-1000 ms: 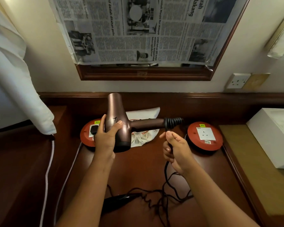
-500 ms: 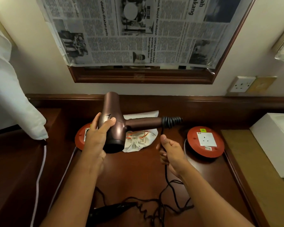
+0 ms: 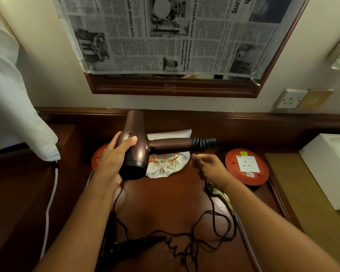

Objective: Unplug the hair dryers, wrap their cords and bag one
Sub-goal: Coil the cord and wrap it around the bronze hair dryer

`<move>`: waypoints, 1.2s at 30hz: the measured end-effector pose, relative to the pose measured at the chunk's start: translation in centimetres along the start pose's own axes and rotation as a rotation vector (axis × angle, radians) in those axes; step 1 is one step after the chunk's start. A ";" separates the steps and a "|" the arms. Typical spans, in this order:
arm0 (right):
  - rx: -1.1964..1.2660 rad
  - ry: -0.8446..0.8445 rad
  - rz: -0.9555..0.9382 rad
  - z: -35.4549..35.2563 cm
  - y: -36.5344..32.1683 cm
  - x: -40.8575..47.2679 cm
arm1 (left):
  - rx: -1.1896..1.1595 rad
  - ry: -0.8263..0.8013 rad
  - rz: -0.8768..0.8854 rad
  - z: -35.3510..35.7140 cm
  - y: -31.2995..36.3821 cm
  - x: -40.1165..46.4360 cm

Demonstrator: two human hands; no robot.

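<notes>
Left hand: wrapped around barrel of bronze hair dryer, held above desk. Right hand: closed on black cord, just below coils wound on handle. Between hands: white drawstring bag. Below forearms: black hair dryer, cord tangled.

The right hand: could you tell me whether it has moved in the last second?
Yes. The right hand has moved up the picture, from below the red socket reel's centre to level with it.
</notes>
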State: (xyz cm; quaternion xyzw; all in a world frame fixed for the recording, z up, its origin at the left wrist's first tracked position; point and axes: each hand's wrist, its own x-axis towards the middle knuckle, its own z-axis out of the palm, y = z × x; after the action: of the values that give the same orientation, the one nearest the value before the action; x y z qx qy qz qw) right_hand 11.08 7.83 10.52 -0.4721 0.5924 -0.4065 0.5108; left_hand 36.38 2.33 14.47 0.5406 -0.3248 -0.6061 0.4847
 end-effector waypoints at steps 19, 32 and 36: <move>-0.881 -0.313 -0.091 -5.3 -6.9 1.7 | 0.052 -0.273 -0.075 -2.5 0.6 0.3; -1.023 -0.175 -0.140 -4.9 -8.5 2.0 | 0.280 -0.334 -0.075 -1.7 1.5 -0.3; -1.016 -0.151 -0.173 -4.7 -8.7 1.7 | 0.310 -0.332 -0.046 -0.9 1.2 -0.5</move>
State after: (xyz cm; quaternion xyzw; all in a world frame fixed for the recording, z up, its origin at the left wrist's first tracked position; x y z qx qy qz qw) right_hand 7.68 4.21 19.26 -0.7356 0.6354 -0.0734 0.2230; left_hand 37.55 2.58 15.56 0.5086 -0.4771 -0.6405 0.3217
